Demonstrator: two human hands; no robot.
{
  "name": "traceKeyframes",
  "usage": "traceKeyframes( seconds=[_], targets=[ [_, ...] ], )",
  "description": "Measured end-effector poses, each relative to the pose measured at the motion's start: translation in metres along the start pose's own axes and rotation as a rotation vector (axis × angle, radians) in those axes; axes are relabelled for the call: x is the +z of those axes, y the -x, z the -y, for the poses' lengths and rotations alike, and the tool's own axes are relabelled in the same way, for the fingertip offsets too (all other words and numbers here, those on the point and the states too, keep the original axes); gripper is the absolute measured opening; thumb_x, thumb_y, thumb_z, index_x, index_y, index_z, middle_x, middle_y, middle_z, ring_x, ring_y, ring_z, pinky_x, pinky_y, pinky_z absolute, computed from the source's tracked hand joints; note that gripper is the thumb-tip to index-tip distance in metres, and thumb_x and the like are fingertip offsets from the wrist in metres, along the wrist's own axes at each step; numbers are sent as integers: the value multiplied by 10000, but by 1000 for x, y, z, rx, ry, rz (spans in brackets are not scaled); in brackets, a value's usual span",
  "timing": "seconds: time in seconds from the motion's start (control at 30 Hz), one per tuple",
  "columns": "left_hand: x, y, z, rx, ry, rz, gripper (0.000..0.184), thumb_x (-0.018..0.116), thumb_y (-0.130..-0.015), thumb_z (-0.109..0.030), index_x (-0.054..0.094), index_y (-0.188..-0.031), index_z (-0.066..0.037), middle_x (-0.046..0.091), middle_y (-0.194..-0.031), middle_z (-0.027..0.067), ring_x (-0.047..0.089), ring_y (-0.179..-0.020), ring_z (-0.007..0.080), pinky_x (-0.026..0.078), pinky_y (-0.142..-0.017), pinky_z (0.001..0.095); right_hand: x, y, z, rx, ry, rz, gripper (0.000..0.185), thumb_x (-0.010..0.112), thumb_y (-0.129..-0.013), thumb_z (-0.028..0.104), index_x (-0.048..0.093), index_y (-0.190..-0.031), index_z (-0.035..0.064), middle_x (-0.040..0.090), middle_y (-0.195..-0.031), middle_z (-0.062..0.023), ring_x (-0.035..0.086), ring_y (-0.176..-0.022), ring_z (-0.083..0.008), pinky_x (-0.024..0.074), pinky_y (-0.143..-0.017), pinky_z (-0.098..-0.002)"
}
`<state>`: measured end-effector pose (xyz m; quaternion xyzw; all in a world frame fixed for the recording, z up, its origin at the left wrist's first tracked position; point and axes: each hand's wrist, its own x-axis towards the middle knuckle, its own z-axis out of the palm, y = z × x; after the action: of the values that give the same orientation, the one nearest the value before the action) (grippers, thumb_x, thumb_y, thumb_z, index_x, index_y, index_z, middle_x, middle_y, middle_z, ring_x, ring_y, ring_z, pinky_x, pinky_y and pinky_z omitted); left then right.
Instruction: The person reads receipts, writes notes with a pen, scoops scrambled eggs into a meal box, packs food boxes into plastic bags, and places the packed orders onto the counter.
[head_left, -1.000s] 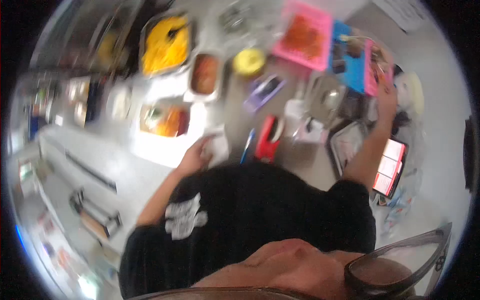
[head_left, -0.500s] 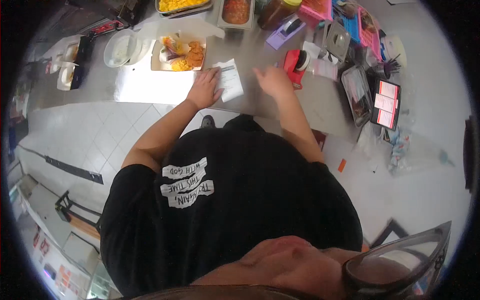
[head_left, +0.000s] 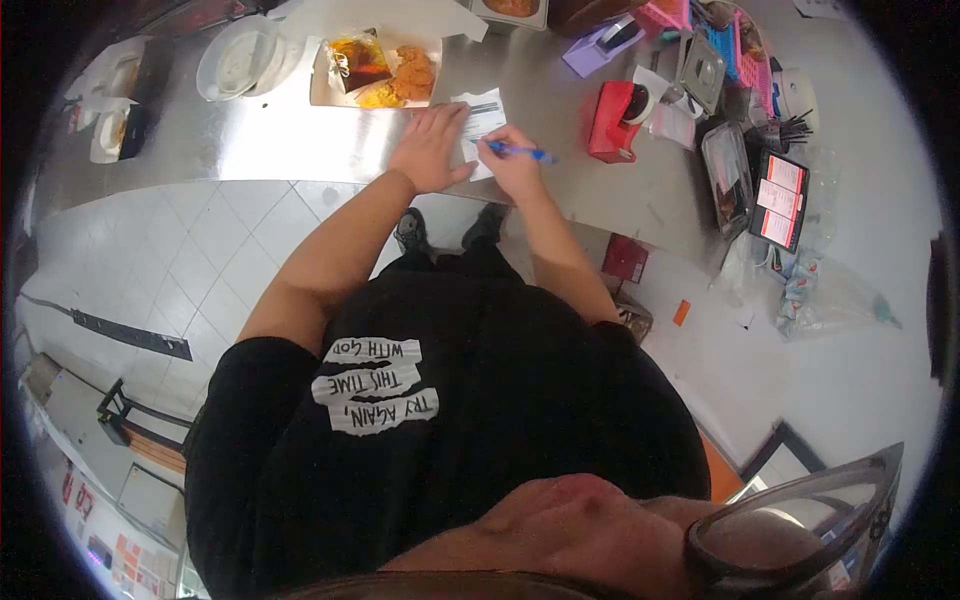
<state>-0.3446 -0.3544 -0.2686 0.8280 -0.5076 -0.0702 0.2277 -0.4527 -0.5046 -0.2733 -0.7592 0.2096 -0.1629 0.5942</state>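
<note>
A small white printed slip of paper [head_left: 487,108] lies on the steel counter near its front edge. My left hand [head_left: 430,150] rests flat at the slip's left side, fingers stretched out, with its fingertips by the paper. In my right hand [head_left: 512,170] is a blue pen [head_left: 525,152], gripped between the fingers over the slip's lower right part. Whether the tip touches the paper is hidden. Just beyond my left hand stands an open food box [head_left: 320,90] with fried chicken [head_left: 412,72], yellow food [head_left: 381,95] and a tied sauce bag [head_left: 358,62].
A red tape dispenser [head_left: 612,122] and a purple one [head_left: 603,50] stand to the right. Further right are a lidded tray [head_left: 727,175] and a lit tablet screen [head_left: 778,205]. Round plastic tubs [head_left: 238,60] sit at the left of the steel counter [head_left: 300,160].
My right hand has moved left from beside the red tape dispenser to the slip and now holds a blue pen. My left hand stays flat by the paper. The view has shifted slightly.
</note>
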Motion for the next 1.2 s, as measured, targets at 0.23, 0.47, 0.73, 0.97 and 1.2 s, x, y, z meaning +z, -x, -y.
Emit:
traceKeyframes(
  seconds=[0.23,0.47,0.73,0.97,1.2],
  targets=[
    [1,-3,2,3,9,10,862,647,-756,-452,318,-1424,-17,372,-1399,143,351,-1305,314,258,-1106,442,8,0,-15,-13,137,3,116,728,-797,63,628,-845,27,661,-778,-47,598,-692,-93,482,-634,-251],
    [1,-3,4,8,53,3,905,679,-724,-459,316,-1422,-11,370,-1398,149,349,-1303,318,260,-1105,441,7,-2,-38,-17,8,-69,124,730,-769,67,618,-802,28,645,-714,-97,615,-620,-152,488,-587,-294],
    [-3,-4,4,13,24,36,984,721,-660,-461,303,-1424,-3,369,-1381,158,327,-1322,319,251,-1108,444,9,3,-17,-325,286,-3,126,717,-742,61,601,-783,38,640,-741,-124,636,-650,-264,491,-588,-350],
    [-4,-4,4,7,7,55,968,692,-704,-498,299,-1419,22,345,-1413,159,272,-1364,305,204,-1133,424,8,13,-35,-177,123,-261,131,717,-737,52,589,-765,39,622,-715,-113,620,-635,-274,485,-588,-356],
    [-4,-4,5,20,10,66,983,702,-694,-499,295,-1422,22,328,-1425,160,258,-1375,304,198,-1135,426,-1,28,-21,-239,250,-76,127,725,-734,45,604,-770,45,618,-709,-108,620,-638,-267,486,-591,-350]
  ],
)
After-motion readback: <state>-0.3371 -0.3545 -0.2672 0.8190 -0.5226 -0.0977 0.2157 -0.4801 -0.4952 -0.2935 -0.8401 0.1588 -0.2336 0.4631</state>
